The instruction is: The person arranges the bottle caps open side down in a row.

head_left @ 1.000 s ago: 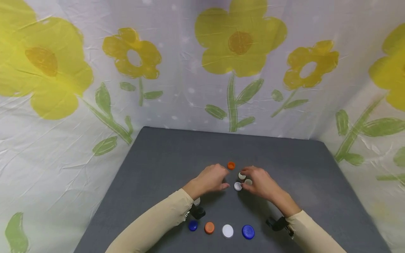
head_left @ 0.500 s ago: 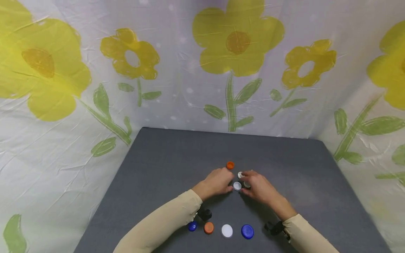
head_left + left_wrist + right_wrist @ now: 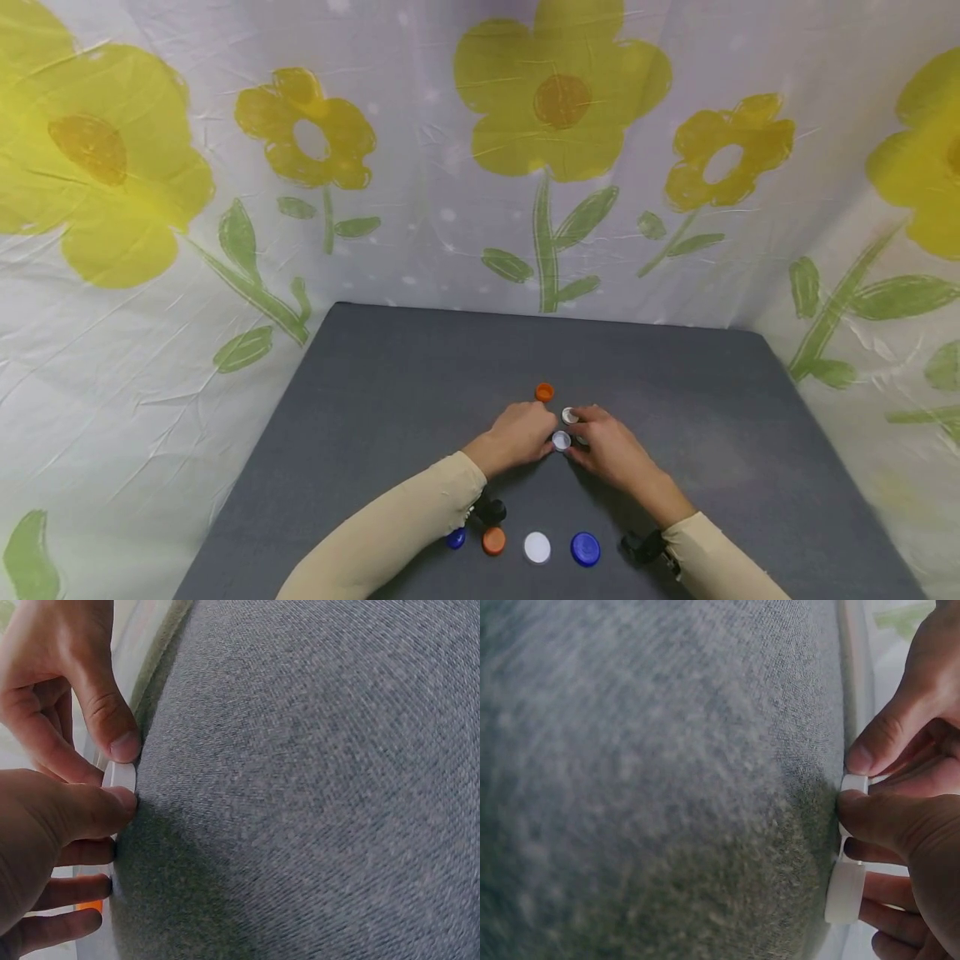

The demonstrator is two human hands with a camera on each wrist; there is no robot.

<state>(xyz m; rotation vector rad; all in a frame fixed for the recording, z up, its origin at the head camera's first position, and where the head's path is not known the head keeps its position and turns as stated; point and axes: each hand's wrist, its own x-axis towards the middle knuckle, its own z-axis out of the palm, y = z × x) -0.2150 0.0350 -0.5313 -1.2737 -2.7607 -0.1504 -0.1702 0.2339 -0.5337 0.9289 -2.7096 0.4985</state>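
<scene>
A white bottle cap [image 3: 561,441], hollow side up, lies on the grey table between my two hands. My left hand [image 3: 521,433] pinches its left edge; my right hand [image 3: 611,446] pinches the opposite edge. Both thumbs touch the white cap's rim [image 3: 124,777] in the left wrist view. Just behind it is a second white cap [image 3: 570,415], near my right fingertips. A third white cap is mostly hidden by my right hand. Another white cap [image 3: 846,892] stands beside the right fingers in the right wrist view. An orange cap [image 3: 544,392] lies beyond my left knuckles.
Nearer the front lie a small blue cap [image 3: 456,538], partly behind the left sleeve, an orange cap [image 3: 493,541], a white cap [image 3: 537,547] and a larger blue cap [image 3: 586,549]. The grey table [image 3: 420,358] meets a flowered curtain [image 3: 435,233] at the back.
My left hand has moved right to the white cap and now pinches it. The right hand has closed in on the same cap. A white cap under the left forearm has become hidden.
</scene>
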